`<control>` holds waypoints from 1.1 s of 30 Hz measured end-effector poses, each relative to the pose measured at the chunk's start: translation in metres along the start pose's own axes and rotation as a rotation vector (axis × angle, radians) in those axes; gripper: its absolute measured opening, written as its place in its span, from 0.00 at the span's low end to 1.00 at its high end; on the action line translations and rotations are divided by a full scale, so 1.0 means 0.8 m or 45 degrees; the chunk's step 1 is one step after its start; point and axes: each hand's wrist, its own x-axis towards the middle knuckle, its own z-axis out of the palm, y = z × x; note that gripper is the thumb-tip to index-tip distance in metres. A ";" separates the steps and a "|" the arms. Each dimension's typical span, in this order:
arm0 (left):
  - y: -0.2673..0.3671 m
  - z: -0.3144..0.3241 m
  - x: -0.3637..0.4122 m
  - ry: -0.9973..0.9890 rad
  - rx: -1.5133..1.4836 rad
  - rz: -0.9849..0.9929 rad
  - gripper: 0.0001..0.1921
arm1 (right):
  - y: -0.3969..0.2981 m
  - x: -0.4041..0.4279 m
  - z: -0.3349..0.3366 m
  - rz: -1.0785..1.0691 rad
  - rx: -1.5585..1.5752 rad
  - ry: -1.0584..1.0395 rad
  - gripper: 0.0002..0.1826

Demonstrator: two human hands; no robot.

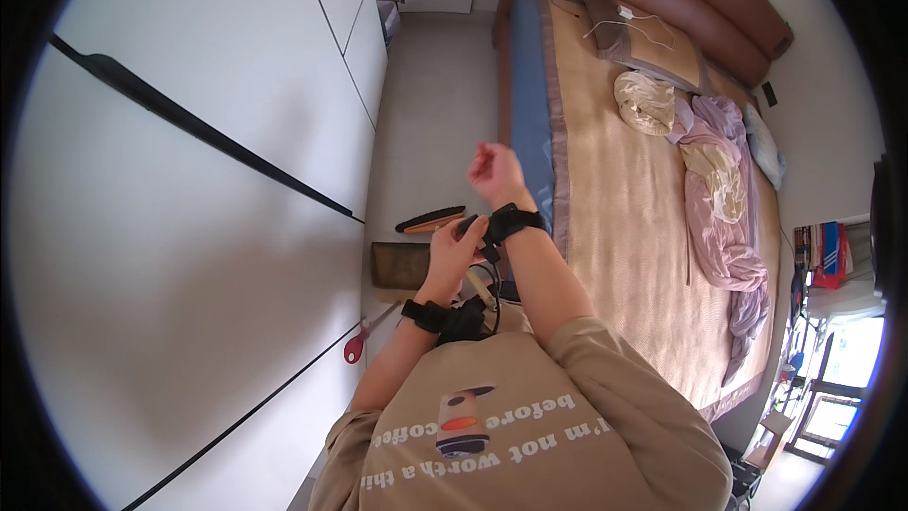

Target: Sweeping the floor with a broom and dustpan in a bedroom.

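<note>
My left hand (452,252) reaches across to my right wrist. Its thumb and fingers pinch a small black piece (467,226) beside the black wrist strap (512,223) there. Loosely curled into a fist, my right hand (495,172) is held out past that strap, and nothing shows in it. Another black strap (424,315) circles my left wrist. A black cable (498,301) hangs between my forearms. Beyond my left hand, on the floor, lie a brush head with dark bristles (430,217) and a brown dustpan (399,266), partly hidden by that hand.
White cabinet fronts (213,284) with a long black handle (213,135) rise on the left. A bed with a woven mat (617,227) and rumpled bedding (723,227) stands on the right. Grey floor (440,99) runs between them. Near my left forearm is a red grip (354,349).
</note>
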 end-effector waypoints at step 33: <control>0.036 -0.051 -0.015 -0.190 0.252 -0.279 0.20 | 0.025 -0.033 -0.026 -0.842 -2.768 0.009 0.11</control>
